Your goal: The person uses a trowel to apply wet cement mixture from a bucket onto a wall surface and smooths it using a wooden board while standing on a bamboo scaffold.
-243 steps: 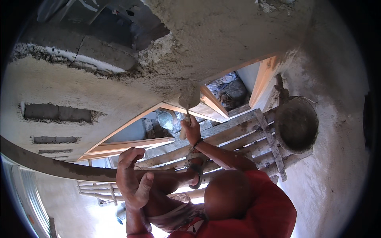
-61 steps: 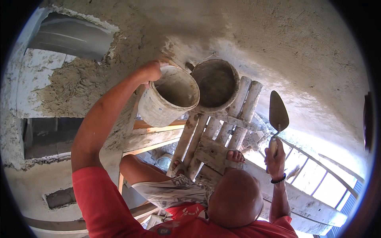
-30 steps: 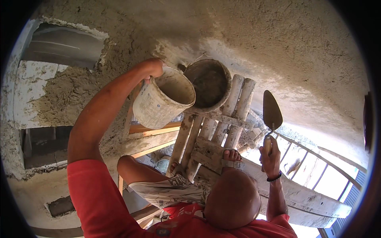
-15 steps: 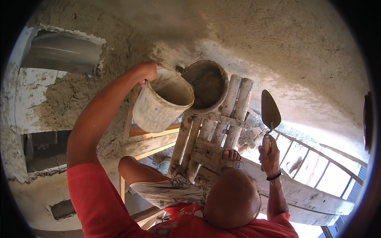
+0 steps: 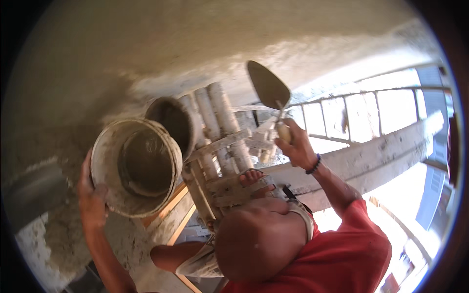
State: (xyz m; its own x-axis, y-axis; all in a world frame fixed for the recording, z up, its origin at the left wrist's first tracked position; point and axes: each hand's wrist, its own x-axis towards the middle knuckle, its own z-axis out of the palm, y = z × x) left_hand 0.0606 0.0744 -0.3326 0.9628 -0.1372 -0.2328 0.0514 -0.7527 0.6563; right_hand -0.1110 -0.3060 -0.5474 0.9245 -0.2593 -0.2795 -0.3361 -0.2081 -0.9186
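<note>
My left hand (image 5: 93,198) grips the side of a pale, mortar-stained bucket (image 5: 111,146), its thumb over the rim. The bucket tips so its mouth faces up at me, and wet grey mortar (image 5: 146,161) lies in its bottom. Just beyond, partly covered by it, stands a second, darker bucket (image 5: 176,119); its contents are hard to make out. My right hand (image 5: 299,149) is closed round the wooden handle of a mason's trowel (image 5: 267,87). The trowel is raised to the right of both buckets, its broad metal blade pointing up and away.
Below me is a scaffold of rough poles and planks (image 5: 229,141), where my foot (image 5: 251,177) rests. A plastered wall (image 5: 195,39) rises ahead. To the right run a long concrete ledge (image 5: 371,161) and a metal railing (image 5: 337,115) in bright light.
My view has turned to the right. The held bucket has come down and tipped toward me, showing the mortar inside. My left grip now lies lower on its side. The trowel remains raised.
</note>
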